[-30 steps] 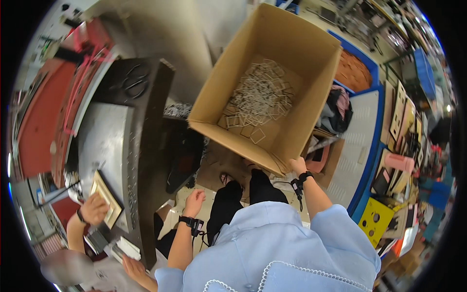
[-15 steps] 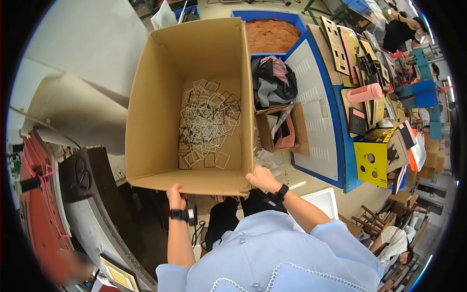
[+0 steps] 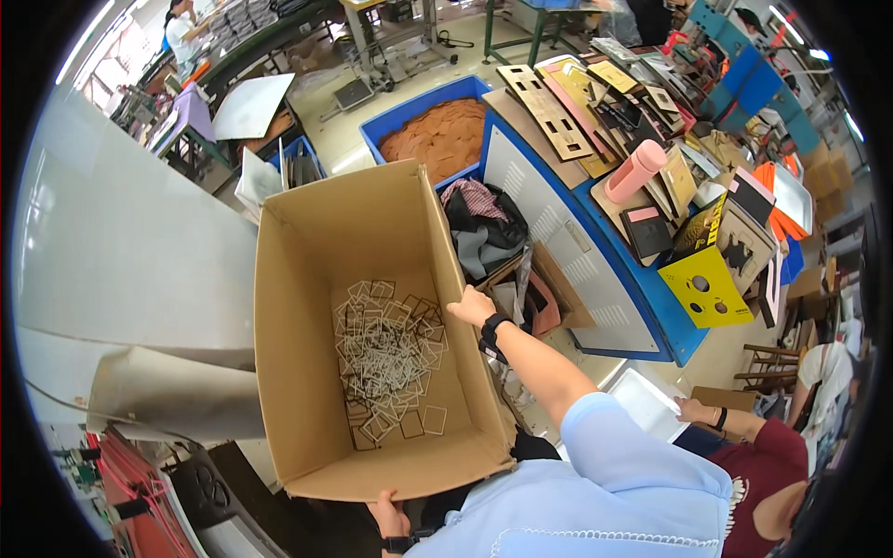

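Observation:
A deep, open-topped cardboard box point(image 3: 296, 353) fills the middle of the view, close against my front. On its bottom lies a loose heap of thin square wire frames point(image 3: 389, 358), mostly silvery with some dark ones. My left hand point(image 3: 389, 516) grips the near rim, its thumb over the edge and its fingers partly hidden below. Along the right-hand rim, about midway, my right hand point(image 3: 473, 305) is closed on the cardboard edge with the arm stretched out. Both wrists carry black bands.
Beyond the box stands a blue bin point(image 3: 372, 126) of brown scraps; a dark bag point(image 3: 493, 223) of cloth sits to the right. A blue-edged bench point(image 3: 642, 298) holds boards and a pink bottle point(image 3: 636, 171). At lower right a co-worker's hand point(image 3: 698, 411) touches a white tray point(image 3: 642, 405).
My right hand has shifted from the near right corner to midway along the right rim. The box appears lower in view and closer to me. A co-worker with the white tray has come into view.

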`<state>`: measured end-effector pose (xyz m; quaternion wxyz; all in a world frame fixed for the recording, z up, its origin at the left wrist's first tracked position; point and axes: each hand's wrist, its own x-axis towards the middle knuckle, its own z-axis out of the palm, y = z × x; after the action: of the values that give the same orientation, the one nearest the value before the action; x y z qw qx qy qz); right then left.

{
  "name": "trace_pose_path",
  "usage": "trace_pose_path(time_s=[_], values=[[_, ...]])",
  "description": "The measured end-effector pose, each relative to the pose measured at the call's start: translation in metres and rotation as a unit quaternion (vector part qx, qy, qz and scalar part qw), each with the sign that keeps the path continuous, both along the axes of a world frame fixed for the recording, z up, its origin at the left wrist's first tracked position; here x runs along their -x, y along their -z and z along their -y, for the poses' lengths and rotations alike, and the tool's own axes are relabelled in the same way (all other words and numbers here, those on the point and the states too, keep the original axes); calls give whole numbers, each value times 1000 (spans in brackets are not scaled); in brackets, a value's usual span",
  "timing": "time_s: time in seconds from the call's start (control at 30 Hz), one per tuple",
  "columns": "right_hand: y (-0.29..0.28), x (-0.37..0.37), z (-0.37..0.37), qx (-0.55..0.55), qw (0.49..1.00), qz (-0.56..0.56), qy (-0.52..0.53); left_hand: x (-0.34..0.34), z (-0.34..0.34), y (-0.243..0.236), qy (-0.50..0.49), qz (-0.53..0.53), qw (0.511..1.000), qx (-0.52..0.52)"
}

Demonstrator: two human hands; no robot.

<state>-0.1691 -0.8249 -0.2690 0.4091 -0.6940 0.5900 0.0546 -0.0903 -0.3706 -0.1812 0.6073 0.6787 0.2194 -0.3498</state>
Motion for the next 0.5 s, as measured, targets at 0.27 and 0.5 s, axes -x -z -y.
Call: trace_pose_path(time_s=[0.27, 0.5], values=[[-26, 27, -55, 82, 992, 89, -48, -55, -106, 100, 37, -75, 993, -83], [-83, 27, -89, 141, 976, 155, -64, -58, -150, 119, 273, 93, 957, -9]])
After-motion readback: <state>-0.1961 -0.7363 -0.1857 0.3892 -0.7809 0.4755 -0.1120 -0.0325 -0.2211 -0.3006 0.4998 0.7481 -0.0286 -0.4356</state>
